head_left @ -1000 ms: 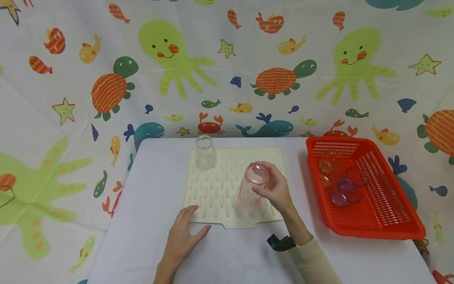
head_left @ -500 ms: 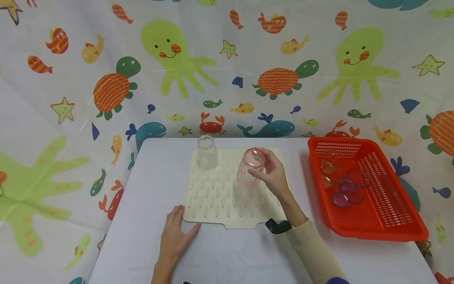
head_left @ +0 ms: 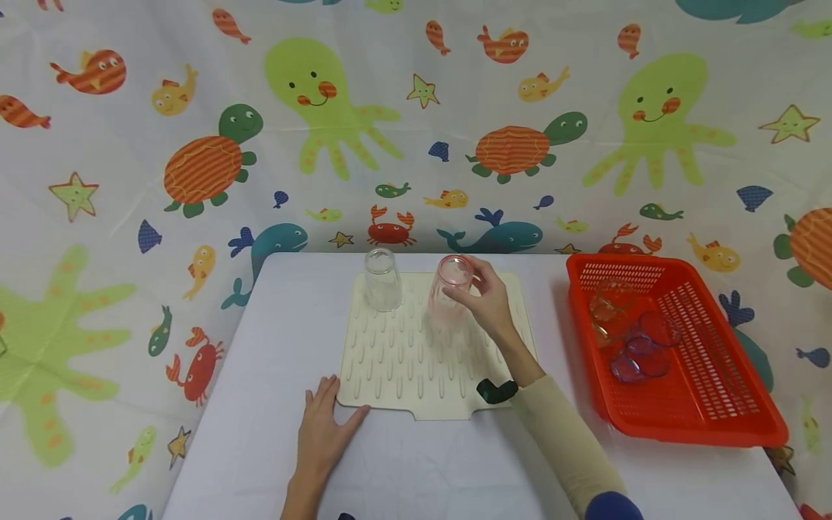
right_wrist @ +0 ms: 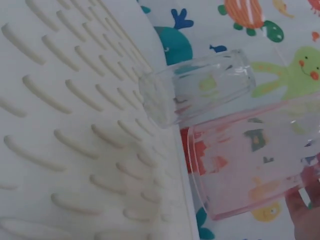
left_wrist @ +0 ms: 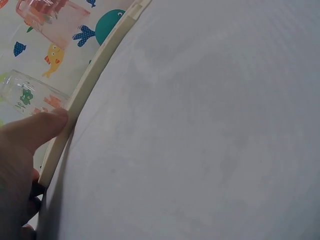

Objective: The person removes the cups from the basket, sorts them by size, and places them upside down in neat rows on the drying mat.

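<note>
My right hand grips a pink drinking glass near its upper end, over the far part of a cream ribbed drying mat. The glass is held upside down, its wide mouth toward the mat. In the right wrist view the pink glass appears slightly apart from the ribs. To its left a clear glass stands upside down at the mat's far left corner. My left hand rests by the mat's front left corner, fingers extended, thumb at the mat's edge.
A red plastic basket stands on the right, holding a yellowish glass and purplish glassware. White cloth covers the table. Behind it hangs a curtain printed with sea animals.
My right hand has carried the pink glass away from me toward the mat's far edge, nearer the clear glass. My left hand has shifted slightly left to the mat's corner.
</note>
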Tool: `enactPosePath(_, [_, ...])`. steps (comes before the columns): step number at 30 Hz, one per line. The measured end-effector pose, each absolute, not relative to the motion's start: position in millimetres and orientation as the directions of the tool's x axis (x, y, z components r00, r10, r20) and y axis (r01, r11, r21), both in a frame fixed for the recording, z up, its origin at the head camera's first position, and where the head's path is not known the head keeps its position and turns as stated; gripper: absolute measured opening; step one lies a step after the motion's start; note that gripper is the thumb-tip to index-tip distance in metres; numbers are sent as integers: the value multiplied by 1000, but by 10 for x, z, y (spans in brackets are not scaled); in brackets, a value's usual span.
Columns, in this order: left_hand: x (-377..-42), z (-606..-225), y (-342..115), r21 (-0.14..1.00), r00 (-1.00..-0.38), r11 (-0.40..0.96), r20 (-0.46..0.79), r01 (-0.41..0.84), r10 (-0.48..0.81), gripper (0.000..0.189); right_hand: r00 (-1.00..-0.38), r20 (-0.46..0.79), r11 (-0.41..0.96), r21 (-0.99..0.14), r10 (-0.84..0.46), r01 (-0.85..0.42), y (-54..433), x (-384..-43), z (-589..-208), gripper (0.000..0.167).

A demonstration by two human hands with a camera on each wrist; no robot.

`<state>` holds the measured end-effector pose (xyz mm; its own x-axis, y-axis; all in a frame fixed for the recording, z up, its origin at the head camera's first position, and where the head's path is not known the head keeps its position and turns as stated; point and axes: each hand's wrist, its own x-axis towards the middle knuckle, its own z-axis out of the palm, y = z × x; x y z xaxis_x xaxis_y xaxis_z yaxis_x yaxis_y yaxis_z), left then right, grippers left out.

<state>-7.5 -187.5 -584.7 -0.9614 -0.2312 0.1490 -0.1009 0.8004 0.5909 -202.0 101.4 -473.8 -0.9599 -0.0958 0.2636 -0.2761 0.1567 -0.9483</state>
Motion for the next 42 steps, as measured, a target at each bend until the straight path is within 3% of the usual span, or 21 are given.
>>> enactPosePath(15, [-69, -5832, -1892, 613, -969, 773, 47, -164, -243, 87, -990, 135, 235, -961, -50, -143, 863, -2304, -4919, 70])
enactPosePath(29, [-76, -5921, -1878, 657, -953, 741, 117, -137, -280, 77, -995, 86, 263, -960, -55, -97, 814, -2404, -5020, 74])
enactPosePath(42, [-61, -5879, -1899, 656, -958, 740, 90, -149, -273, 78, -996, 78, 269, -959, -49, -89, 774, -2428, -5078, 76])
